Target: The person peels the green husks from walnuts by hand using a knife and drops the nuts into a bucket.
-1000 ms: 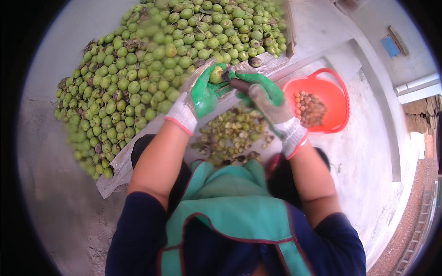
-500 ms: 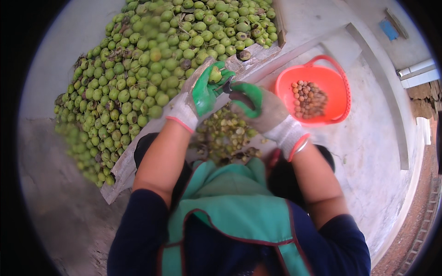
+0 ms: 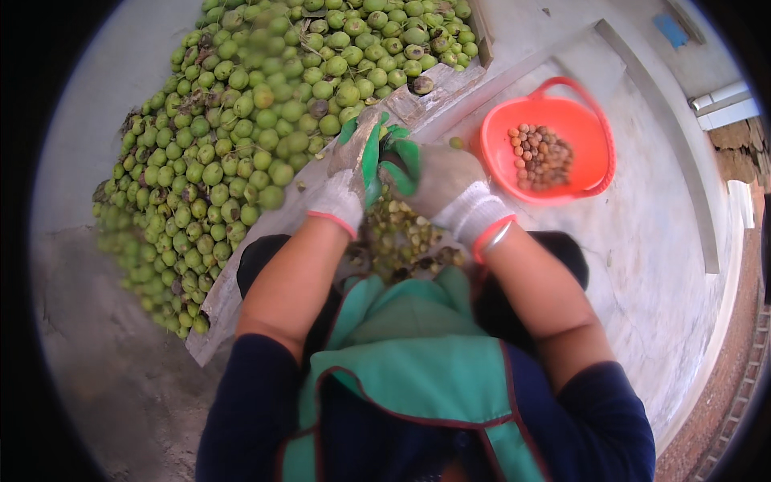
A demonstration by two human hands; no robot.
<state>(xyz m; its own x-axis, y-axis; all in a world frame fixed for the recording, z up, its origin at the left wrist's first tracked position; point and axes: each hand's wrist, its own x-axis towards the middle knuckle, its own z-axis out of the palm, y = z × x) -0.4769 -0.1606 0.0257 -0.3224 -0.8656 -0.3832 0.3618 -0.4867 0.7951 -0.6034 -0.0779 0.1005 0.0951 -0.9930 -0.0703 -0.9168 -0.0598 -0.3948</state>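
Observation:
My left hand (image 3: 357,157), in a white glove with a green coated palm, is closed, with its fingers pointing up and away. Between the palms, the green-husked walnut it held half a second ago is now hidden by the gloves. Pressed close beside it, my right hand (image 3: 438,178), gloved the same way, curls its fingers round a dark-bladed tool (image 3: 391,157), of which only a dark bit shows. Below both hands lies a pile of cut husk pieces (image 3: 401,233) on the ground between my legs.
A large heap of green-husked walnuts (image 3: 209,153) spreads at the far left, bordered by a wooden board (image 3: 277,213). To the right stands a red basket (image 3: 590,140) with brown nuts (image 3: 538,153) in it. A small green piece (image 3: 456,143) lies left of the basket.
My hands have come together, the right moving left against the left hand. The left hand has turned, so its green walnut no longer shows. The tool's blade is now mostly covered.

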